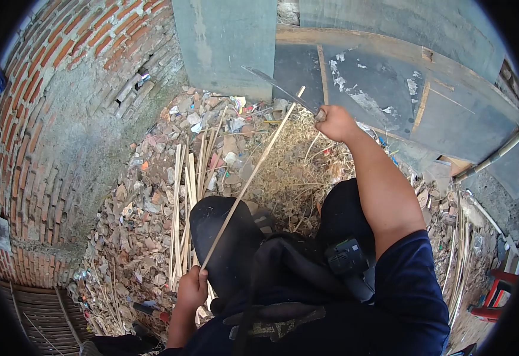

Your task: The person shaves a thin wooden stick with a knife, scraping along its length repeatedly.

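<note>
My left hand (193,288) is closed around the lower end of a long, thin bamboo strip (250,177). The strip slants up and away across my left knee. In my right hand (337,123), held out ahead, is the handle of a machete (278,88). Its blade points to the upper left and passes close to the strip's far end; whether they touch I cannot tell. Several more bamboo strips (181,207) lie in a bundle on the ground left of my left knee. Pale shavings (292,163) cover the ground between and beyond my knees.
Broken-brick rubble (132,237) with litter surrounds me. A brick wall (51,118) rises at left, and grey panels (227,47) stand ahead. More strips (458,255) and a red object (494,296) are at right. A black device (347,257) sits by my right thigh.
</note>
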The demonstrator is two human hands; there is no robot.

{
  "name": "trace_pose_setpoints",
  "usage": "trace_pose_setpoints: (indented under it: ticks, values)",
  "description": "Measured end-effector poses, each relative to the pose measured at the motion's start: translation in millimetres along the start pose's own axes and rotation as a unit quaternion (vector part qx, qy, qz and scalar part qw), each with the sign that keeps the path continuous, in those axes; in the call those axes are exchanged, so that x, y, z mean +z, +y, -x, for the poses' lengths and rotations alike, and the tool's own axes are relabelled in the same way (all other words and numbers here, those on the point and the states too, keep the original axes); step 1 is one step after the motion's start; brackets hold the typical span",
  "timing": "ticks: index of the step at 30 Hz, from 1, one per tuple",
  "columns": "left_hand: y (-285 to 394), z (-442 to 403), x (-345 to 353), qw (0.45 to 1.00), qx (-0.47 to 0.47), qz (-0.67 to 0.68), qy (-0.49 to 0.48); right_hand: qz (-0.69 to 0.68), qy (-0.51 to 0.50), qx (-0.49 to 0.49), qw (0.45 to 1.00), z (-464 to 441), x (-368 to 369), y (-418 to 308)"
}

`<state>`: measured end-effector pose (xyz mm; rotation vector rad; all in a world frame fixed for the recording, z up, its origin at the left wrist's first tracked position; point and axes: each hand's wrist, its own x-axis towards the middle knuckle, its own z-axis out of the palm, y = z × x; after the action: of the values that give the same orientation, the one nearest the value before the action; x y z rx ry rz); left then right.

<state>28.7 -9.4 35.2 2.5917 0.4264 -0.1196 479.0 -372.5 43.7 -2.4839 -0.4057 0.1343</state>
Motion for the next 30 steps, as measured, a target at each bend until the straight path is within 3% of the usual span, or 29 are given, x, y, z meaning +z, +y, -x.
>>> trace_pose_setpoints:
  ticks: [3,7,11,14,18,22,23,26,27,30]
  values:
    - [-3,-3,-2,0.997,0.001,0.066,-0.025,0.016,0.005,-0.061,0.998,12,7,-15]
    - [1,-5,0,0.995,0.014,0.092,-0.021,0.142,-0.112,-0.178,0.967,36,4,-57]
    - [-10,-4,5,0.999,0.019,0.048,-0.003,-0.045,-0.051,-0.076,0.995,5,13,-17]
    - [-7,-5,-4,0.999,0.027,0.022,-0.004,-0.076,0.033,0.036,0.996,-15,13,7]
    - [-10,-7,-3,0.998,0.022,0.048,-0.019,0.005,-0.051,-0.027,0.998,9,0,-16]
    - [-11,-11,-3,0.992,-0.003,0.112,-0.059,0.083,-0.130,-0.159,0.975,26,1,-40]
    - [-17,-12,-1,0.990,-0.012,0.123,-0.070,0.073,-0.151,-0.146,0.975,24,0,-38]
    - [-26,-9,-6,0.985,-0.020,0.148,-0.087,0.021,-0.087,-0.058,0.994,4,8,-9]
    - [-26,-10,-8,0.984,-0.017,0.154,-0.090,0.025,-0.038,-0.046,0.998,2,8,-7]
    - [-30,-9,-10,0.975,-0.070,0.184,-0.107,0.004,-0.029,-0.023,0.999,0,10,-4]
